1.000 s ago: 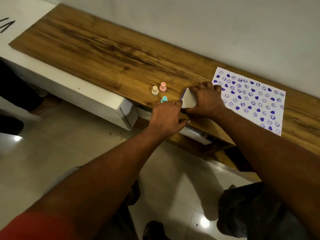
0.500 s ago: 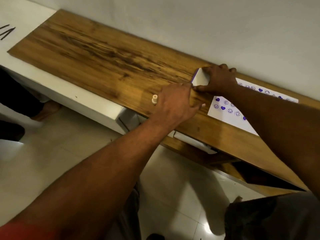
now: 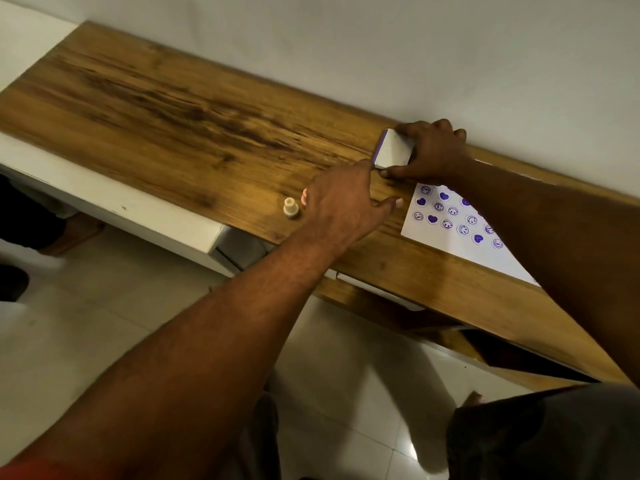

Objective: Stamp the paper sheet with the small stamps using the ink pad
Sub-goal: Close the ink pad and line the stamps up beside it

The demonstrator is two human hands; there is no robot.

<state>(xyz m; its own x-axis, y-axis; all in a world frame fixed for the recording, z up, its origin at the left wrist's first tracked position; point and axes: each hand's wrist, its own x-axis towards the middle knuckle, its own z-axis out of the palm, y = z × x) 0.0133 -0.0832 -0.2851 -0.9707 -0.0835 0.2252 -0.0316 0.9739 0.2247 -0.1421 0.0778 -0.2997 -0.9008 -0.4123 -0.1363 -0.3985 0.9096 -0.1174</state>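
My right hand (image 3: 429,150) grips a white ink pad (image 3: 393,148) with a purple edge, held against the wooden desk near the wall. The white paper sheet (image 3: 450,233), covered with purple hearts and smiley stamps, lies just right of it, partly hidden under my right forearm. My left hand (image 3: 343,202) rests palm down on the desk, fingers spread toward the sheet, holding nothing. A cream stamp (image 3: 290,206) stands left of that hand. Only a sliver of the pink stamp (image 3: 304,197) shows behind it. The teal stamp is hidden.
The long wooden desk (image 3: 173,126) runs along a white wall (image 3: 381,46). A white drawer unit (image 3: 138,209) sits under its front edge. Pale floor tiles (image 3: 104,341) lie below, and a dark shape sits at far left.
My right hand carried the ink pad from the desk's front edge back toward the wall. My left hand slid forward over the stamps, hiding the teal one and most of the pink one.
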